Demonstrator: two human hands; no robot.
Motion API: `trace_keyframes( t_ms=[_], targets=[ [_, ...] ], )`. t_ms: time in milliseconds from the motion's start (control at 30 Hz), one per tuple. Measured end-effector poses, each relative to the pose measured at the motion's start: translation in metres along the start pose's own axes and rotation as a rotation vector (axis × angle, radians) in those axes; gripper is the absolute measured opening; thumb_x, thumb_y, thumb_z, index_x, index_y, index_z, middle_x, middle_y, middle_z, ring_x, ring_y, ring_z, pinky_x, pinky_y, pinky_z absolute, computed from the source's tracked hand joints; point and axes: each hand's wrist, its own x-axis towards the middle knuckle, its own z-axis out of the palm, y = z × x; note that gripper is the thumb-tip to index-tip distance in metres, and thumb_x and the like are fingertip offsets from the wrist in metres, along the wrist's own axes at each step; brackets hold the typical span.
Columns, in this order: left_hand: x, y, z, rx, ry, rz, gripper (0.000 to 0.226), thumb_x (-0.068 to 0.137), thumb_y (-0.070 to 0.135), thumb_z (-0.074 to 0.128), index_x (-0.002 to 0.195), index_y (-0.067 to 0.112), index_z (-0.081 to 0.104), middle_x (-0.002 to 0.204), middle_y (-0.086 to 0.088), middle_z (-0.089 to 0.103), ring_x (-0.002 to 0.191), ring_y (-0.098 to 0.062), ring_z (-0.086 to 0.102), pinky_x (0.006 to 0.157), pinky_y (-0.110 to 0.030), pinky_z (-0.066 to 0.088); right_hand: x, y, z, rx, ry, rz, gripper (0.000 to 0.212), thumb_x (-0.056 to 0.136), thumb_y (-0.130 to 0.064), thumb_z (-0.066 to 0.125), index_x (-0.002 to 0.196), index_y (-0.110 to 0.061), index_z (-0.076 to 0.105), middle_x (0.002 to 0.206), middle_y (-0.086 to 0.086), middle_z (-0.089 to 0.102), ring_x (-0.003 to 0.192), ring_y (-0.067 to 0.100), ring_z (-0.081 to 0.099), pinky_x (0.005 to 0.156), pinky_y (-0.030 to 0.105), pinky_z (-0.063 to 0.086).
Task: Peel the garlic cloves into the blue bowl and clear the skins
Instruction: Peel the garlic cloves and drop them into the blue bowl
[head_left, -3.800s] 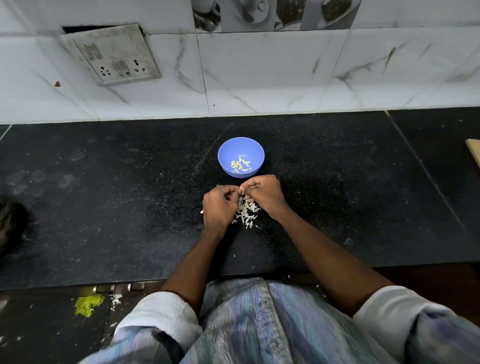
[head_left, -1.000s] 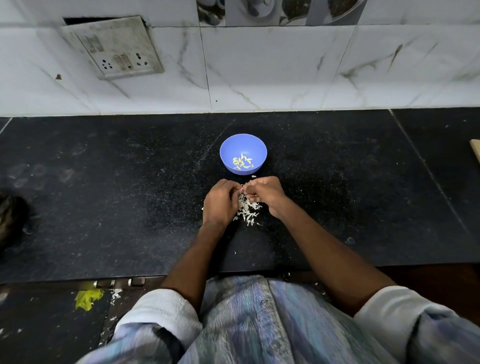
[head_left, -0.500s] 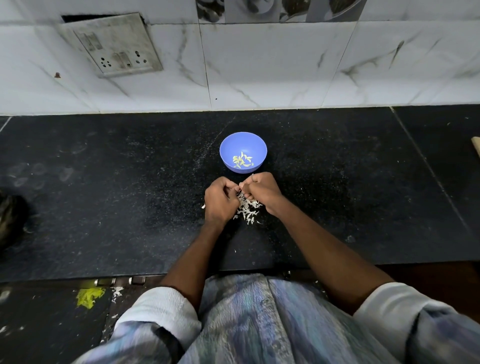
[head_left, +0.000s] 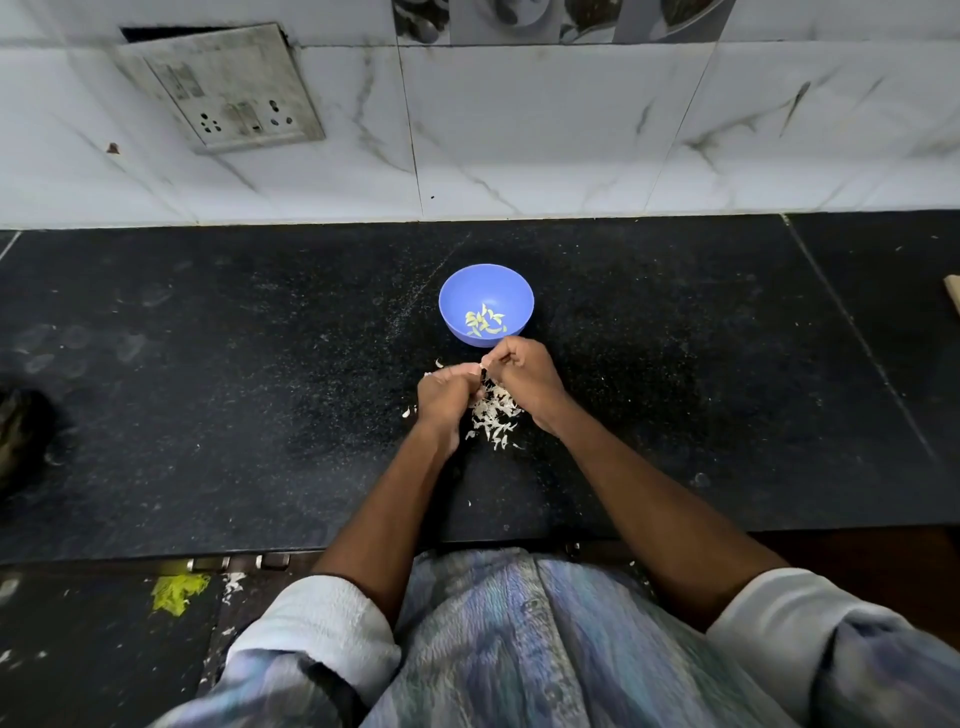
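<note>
A blue bowl (head_left: 457, 291) stands on the black countertop (head_left: 208, 389), with several peeled garlic cloves (head_left: 484, 322) at its bottom. Just in front of the bowl my left hand (head_left: 444, 400) and my right hand (head_left: 524, 379) meet, fingers curled, pinching a small garlic clove (head_left: 482, 368) between their fingertips; the clove is mostly hidden. Under and between the hands lies a pile of white garlic skins (head_left: 493, 418). A few stray skins (head_left: 408, 413) lie to the left of my left hand.
A marble-tiled wall with a socket plate (head_left: 223, 88) runs behind the counter. A dark object (head_left: 21, 436) sits at the far left edge, a wooden edge (head_left: 953, 299) at the far right. On the floor lie a yellow scrap (head_left: 176, 592) and skins.
Both hands have stayed at the same spot before the bowl, fingers working on the clove. The right hand has lifted slightly toward the bowl's rim. The bowl has not moved.
</note>
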Motion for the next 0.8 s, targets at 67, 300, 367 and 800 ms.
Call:
trace_keyframes(
  t_ms=[67, 300, 367, 800],
  targets=[
    [0.001, -0.004, -0.011, 0.357, 0.057, 0.413, 0.022, 0.092, -0.007, 0.064, 0.082, 0.01, 0.072, 0.077, 0.002, 0.071, 0.068, -0.008, 0.061, 0.063, -0.018, 0.048, 0.003, -0.004, -0.001, 0.107, -0.052, 0.148, 0.009, 0.096, -0.009, 0.065, 0.09, -0.005, 0.071, 0.072, 0.004, 0.065, 0.066, 0.012, 0.057, 0.06, 0.027, 0.048],
    [0.005, -0.01, -0.016, 0.553, 0.092, 0.582, 0.013, 0.092, 0.002, 0.068, 0.087, 0.013, 0.074, 0.084, 0.005, 0.072, 0.074, -0.008, 0.064, 0.07, -0.018, 0.049, 0.004, -0.002, -0.003, 0.201, -0.108, 0.214, 0.009, 0.099, -0.005, 0.062, 0.092, -0.004, 0.068, 0.071, 0.005, 0.062, 0.062, 0.011, 0.055, 0.058, 0.025, 0.044],
    [0.004, -0.01, -0.008, 0.256, 0.023, 0.177, 0.022, 0.093, -0.004, 0.059, 0.083, 0.01, 0.073, 0.078, 0.0, 0.07, 0.065, -0.01, 0.058, 0.061, -0.021, 0.047, 0.002, 0.0, -0.002, 0.132, -0.083, 0.117, 0.01, 0.096, 0.001, 0.061, 0.093, -0.006, 0.068, 0.074, 0.004, 0.065, 0.062, 0.009, 0.057, 0.057, 0.023, 0.046],
    [-0.001, -0.006, -0.019, 0.871, 0.104, 0.812, 0.028, 0.086, -0.005, 0.057, 0.087, 0.023, 0.059, 0.088, 0.01, 0.059, 0.081, -0.012, 0.056, 0.067, -0.026, 0.044, 0.003, -0.004, -0.001, 0.447, -0.147, 0.489, 0.019, 0.102, -0.011, 0.058, 0.083, -0.009, 0.06, 0.071, 0.003, 0.057, 0.061, 0.014, 0.057, 0.059, 0.026, 0.05]
  ],
)
